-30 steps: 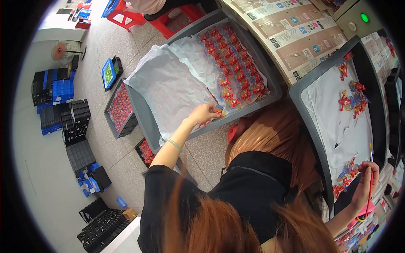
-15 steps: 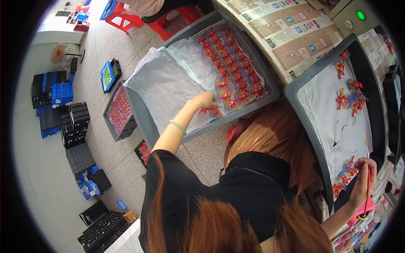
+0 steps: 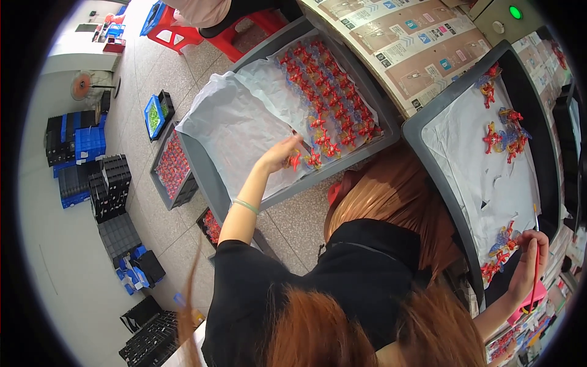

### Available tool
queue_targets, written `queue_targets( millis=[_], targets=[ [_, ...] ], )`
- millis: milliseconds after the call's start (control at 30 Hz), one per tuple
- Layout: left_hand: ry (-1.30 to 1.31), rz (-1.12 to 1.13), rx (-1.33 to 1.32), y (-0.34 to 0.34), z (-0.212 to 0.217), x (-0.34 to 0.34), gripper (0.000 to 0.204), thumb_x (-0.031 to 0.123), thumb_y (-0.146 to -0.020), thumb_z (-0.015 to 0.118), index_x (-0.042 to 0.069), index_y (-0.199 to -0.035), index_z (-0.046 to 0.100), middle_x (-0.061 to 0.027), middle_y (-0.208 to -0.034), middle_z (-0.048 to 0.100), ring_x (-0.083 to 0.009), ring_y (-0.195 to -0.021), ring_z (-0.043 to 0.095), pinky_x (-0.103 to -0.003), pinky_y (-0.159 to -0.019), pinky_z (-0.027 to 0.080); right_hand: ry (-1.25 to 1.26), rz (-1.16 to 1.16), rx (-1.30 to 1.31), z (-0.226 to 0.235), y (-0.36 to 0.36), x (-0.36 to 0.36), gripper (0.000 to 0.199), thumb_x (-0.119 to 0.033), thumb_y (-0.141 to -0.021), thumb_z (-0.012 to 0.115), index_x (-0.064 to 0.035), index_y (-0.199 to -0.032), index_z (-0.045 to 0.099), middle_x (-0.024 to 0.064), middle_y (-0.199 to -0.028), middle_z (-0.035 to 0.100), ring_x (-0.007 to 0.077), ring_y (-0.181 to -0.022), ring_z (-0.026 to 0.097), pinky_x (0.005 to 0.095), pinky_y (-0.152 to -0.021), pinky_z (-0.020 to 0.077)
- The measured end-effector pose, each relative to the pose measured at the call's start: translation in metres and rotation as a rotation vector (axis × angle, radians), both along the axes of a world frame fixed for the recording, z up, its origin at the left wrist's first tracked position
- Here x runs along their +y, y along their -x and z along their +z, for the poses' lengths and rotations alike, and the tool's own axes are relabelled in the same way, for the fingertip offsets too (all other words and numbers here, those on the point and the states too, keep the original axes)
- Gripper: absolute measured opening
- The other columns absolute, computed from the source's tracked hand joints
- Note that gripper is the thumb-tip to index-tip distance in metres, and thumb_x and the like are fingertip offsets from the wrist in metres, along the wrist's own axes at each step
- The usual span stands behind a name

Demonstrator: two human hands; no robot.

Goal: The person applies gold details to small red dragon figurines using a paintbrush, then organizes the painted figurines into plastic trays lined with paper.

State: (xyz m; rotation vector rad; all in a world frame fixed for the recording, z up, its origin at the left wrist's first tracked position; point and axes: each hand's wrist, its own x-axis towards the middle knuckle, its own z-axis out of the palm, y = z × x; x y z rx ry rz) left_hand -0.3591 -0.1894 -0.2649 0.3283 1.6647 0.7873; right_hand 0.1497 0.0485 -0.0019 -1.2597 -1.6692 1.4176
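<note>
My left hand [image 3: 281, 153] is closed at the front of a large grey bin [image 3: 211, 183] lined with white paper. From its fingertips hangs a small red toy figure [image 3: 295, 161]. Just right of it, rows of red, blue and yellow toy figures [image 3: 330, 92] cover the bin's right part. My right hand [image 3: 531, 249] grips a thin red-handled paintbrush [image 3: 537, 275], bristles pointing up. It is beside a cluster of red, blue and yellow figures [image 3: 502, 249] in a second grey tray [image 3: 428, 165]; whether the fingers touch them I cannot tell.
More figure clusters [image 3: 510, 137] lie in the second tray. A cardboard-covered surface [image 3: 416, 55] borders both bins. Floor crates of red parts [image 3: 173, 160] and green parts [image 3: 156, 113] stand at left. A person sits on a red stool [image 3: 244, 43] beyond. Black and blue crates [image 3: 76, 137] are stacked far left.
My left hand has drawn back a little left and down from the rows, with a red toy figure in its fingers. My right hand keeps the paintbrush, nearly in place.
</note>
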Motion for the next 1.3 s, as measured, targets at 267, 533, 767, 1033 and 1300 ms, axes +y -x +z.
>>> queue_targets(
  millis=[267, 533, 767, 1033, 1300],
  targets=[
    [-0.408, 0.347, -0.363, 0.001, 0.015, 0.002, 0.044, -0.006, -0.075, 0.055, 0.006, -0.115, 0.043, -0.0031, -0.089, 0.052, -0.0133, -0.081, 0.05, -0.027, -0.073, 0.041, 0.016, -0.012, -0.013, -0.003, -0.002, 0.0, 0.015, -0.012, -0.09, 0.043, 0.0003, -0.097, 0.05, 0.0076, -0.092, 0.054, 0.0126, -0.083, 0.05, 0.0254, -0.077, 0.038],
    [-0.466, 0.013, 0.684, -0.023, 0.006, 0.014, 0.028, -0.004, -0.074, 0.054, 0.004, -0.101, 0.05, -0.0078, -0.092, 0.055, -0.0193, -0.084, 0.053, -0.034, -0.081, 0.041, -0.009, -0.035, -0.015, 0.0, -0.006, -0.004, 0.015, -0.011, -0.09, 0.043, 0.0005, -0.097, 0.05, 0.0082, -0.092, 0.054, 0.0128, -0.082, 0.05, 0.0253, -0.078, 0.038],
    [-0.382, -0.462, 1.199, -0.042, 0.017, -0.001, 0.028, 0.008, -0.073, 0.06, 0.006, -0.1, 0.052, -0.0107, -0.092, 0.055, -0.0268, -0.094, 0.052, -0.044, -0.087, 0.038, -0.004, -0.042, -0.03, -0.001, -0.01, -0.001, 0.015, -0.01, -0.09, 0.043, 0.0007, -0.096, 0.051, 0.0078, -0.091, 0.054, 0.0125, -0.083, 0.051, 0.0255, -0.079, 0.0383],
    [-0.197, -0.35, 1.133, -0.044, -0.014, -0.003, 0.025, 0.01, -0.075, 0.062, 0.004, -0.099, 0.057, -0.013, -0.087, 0.057, -0.0282, -0.088, 0.054, -0.036, -0.076, 0.044, -0.02, -0.048, -0.038, 0.002, -0.006, 0.0, 0.014, -0.01, -0.09, 0.043, 0.0007, -0.096, 0.051, 0.0077, -0.091, 0.054, 0.0127, -0.083, 0.051, 0.0255, -0.078, 0.0389],
    [-0.17, -0.266, 1.139, -0.042, -0.002, 0.011, 0.025, 0.012, -0.076, 0.06, 0.003, -0.099, 0.059, -0.0161, -0.098, 0.057, -0.0315, -0.097, 0.052, -0.039, -0.084, 0.041, -0.079, -0.149, -0.148, 0.01, 0.021, 0.014, 0.017, -0.012, -0.09, 0.044, 0.002, -0.091, 0.054, 0.0058, -0.082, 0.059, 0.012, -0.075, 0.054, 0.0254, -0.069, 0.0429]
  ],
)
